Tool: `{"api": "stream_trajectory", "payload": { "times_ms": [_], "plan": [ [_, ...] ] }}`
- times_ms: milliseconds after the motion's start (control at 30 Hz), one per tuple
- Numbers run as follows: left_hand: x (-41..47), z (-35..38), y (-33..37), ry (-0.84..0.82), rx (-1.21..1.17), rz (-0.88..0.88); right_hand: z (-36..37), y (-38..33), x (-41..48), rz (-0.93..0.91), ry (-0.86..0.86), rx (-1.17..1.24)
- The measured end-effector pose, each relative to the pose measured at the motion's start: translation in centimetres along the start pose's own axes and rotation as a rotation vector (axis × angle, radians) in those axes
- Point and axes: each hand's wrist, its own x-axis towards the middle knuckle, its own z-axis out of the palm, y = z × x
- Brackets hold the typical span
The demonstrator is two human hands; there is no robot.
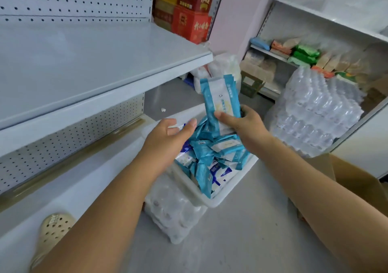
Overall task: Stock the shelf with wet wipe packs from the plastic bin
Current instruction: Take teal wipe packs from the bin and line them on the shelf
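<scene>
My right hand (241,123) grips a blue-and-white wet wipe pack (220,98) by its lower end and holds it upright above the bin. The white plastic bin (212,200) sits on a wrapped bundle on the floor and holds several more blue wipe packs (212,157). My left hand (172,132) hovers over the bin's left side with relaxed fingers, holding nothing, a short way from the lifted pack. The grey shelf (94,63) at upper left is bare.
A second shelf board (73,180) runs below the bare one. Wrapped water bottle packs (315,113) stack at right beside a stocked shelf unit (304,56). Red cartons (189,10) stand behind. A cardboard box (352,180) and my sandal (53,230) are near.
</scene>
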Motion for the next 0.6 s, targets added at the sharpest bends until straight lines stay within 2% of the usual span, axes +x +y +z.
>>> {"api": "stream_trajectory", "payload": {
  "times_ms": [100, 200, 300, 367, 467, 600],
  "plan": [
    [-1.3, -2.3, 1.4, -0.051, -0.209, 0.0, 4.3, -1.9, -3.6, 0.037, -0.262, 0.062],
    [-3.2, -5.4, 3.2, -0.087, -0.45, 0.02, 8.6, -3.9, -6.2, -0.025, -0.426, 0.086],
    [-5.6, -9.0, 5.0, 0.055, -0.567, 0.038, 12.5, -6.8, -8.5, -0.127, -0.506, 0.036],
    [-7.3, -11.6, 6.0, 0.189, -0.547, 0.064, 15.2, -8.8, -9.9, -0.186, -0.585, 0.028],
    [-10.4, -15.9, 7.6, 0.308, -0.577, 0.119, 19.5, -11.5, -11.9, -0.286, -0.682, 0.048],
    [-14.5, -22.5, 8.0, 0.501, -0.62, 0.161, 26.4, -14.5, -15.6, -0.456, -0.687, -0.079]
  ]
}}
